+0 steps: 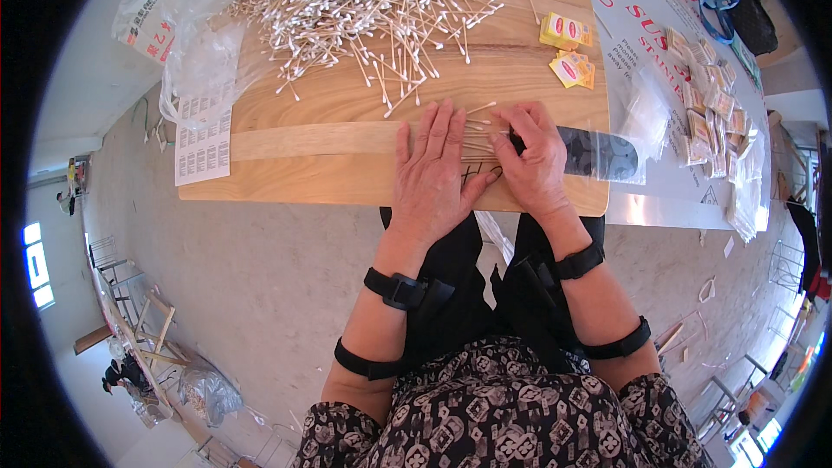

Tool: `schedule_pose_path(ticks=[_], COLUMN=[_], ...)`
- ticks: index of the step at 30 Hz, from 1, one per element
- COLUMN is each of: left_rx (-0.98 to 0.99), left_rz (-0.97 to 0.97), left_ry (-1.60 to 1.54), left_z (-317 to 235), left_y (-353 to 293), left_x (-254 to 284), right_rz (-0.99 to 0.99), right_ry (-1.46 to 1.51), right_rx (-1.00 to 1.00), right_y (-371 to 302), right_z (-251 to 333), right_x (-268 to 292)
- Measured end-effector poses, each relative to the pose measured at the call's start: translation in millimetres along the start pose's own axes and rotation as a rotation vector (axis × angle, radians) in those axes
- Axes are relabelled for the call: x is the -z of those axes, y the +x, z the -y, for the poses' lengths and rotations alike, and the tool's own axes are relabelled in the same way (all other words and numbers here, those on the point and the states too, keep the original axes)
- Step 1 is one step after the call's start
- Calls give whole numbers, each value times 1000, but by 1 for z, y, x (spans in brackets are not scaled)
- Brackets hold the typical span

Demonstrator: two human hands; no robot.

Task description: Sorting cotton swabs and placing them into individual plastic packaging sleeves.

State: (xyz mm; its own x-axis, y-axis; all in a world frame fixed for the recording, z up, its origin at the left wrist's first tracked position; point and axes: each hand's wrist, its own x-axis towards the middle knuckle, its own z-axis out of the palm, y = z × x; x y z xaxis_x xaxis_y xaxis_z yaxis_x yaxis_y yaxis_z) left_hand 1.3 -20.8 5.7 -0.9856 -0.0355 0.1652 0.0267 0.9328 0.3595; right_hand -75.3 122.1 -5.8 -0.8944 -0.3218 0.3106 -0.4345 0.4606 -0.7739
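A small row of cotton swabs (477, 146) lies side by side on the wooden board (312, 182), close to its front edge. My left hand (431, 160) rests flat at the left of this row, fingers stretched out and thumb pointing right. Across from it, my right hand (535, 156) is curled, with thumb and fingertips closed about the right ends of the swabs; its palm side is hidden. One swab (482, 108) sticks out at an angle above the row. A black strip with clear plastic (598, 152) extends rightward from under my right hand.
A large heap of loose cotton swabs (373, 13) covers the far board, beside a clear plastic bag (204, 61). A printed sheet (204, 143) lies left. Small yellow boxes (563, 31) and yellow cards (572, 70) lie right. Filled packets (715, 108) pile on the grey sheet (633, 199).
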Motion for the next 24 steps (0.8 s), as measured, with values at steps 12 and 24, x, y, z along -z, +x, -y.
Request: schedule_pose_path(ticks=[12,24], left_rx=[3,502], left_rz=[-273,-278], left_ry=[-137,137], left_z=[24,67], left_y=[13,53], left_x=[3,17], right_rz=[106,124], right_ry=[-122,-140], right_rx=[181,177], right_y=[2,4], right_z=[1,1], right_x=[1,4])
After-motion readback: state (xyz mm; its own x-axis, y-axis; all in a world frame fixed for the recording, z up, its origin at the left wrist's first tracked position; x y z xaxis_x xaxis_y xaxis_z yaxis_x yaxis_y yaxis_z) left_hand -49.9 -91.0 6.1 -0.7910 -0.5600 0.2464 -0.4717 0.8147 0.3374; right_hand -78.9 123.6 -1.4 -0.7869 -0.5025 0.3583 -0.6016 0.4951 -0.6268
